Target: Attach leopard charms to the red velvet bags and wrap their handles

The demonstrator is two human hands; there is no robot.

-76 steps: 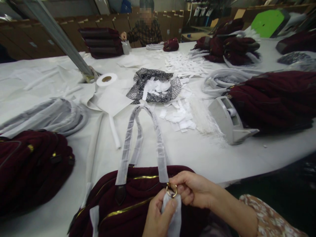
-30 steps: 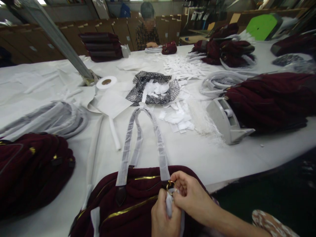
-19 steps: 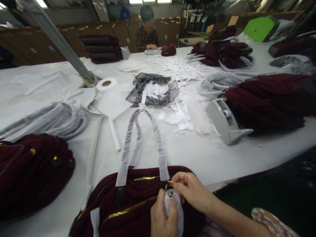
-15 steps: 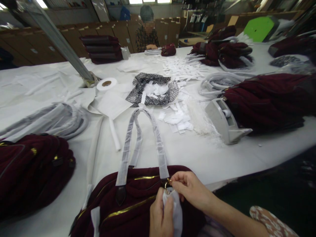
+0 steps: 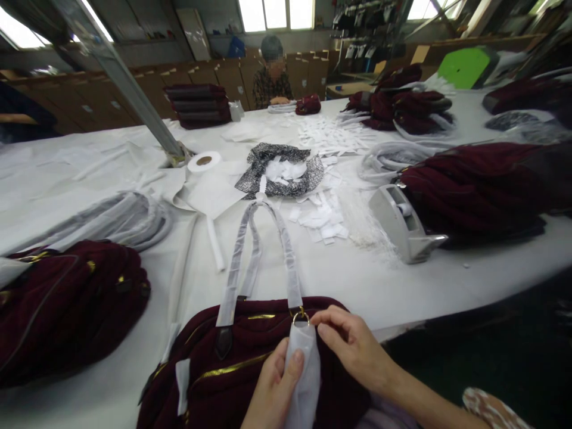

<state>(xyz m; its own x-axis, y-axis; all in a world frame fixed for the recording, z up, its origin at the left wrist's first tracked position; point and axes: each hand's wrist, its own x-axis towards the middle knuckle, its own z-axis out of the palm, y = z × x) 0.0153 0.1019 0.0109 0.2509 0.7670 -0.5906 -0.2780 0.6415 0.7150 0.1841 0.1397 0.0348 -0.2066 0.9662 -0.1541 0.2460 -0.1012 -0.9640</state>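
A dark red fabric bag (image 5: 236, 390) with gold zippers and white-wrapped handles (image 5: 292, 274) lies in front of me. At its right handle base hangs a gold ring (image 5: 295, 316) with a small gold clasp. From the ring hangs a tag in a white translucent wrap (image 5: 304, 363); its contents are hidden. My left hand (image 5: 274, 381) grips the wrapped tag between thumb and fingers. Just right of the ring, my right hand (image 5: 353, 342) has its fingers bent and slightly apart, with the fingertips close to the ring's edge and nothing visible between them.
More dark red bags lie left (image 5: 71, 304) and right (image 5: 469, 190). A grey tape dispenser (image 5: 397, 220), a white roll (image 5: 204, 162), a black-and-white cloth (image 5: 259, 167) with white scraps and a slanted metal post (image 5: 134, 83) stand about the table. A person (image 5: 272, 77) sits opposite.
My right fingers have come off the clasp, which now sits at the handle base. My left hand has slid lower on the wrapped tag, which hangs straighter. The view has tilted up.
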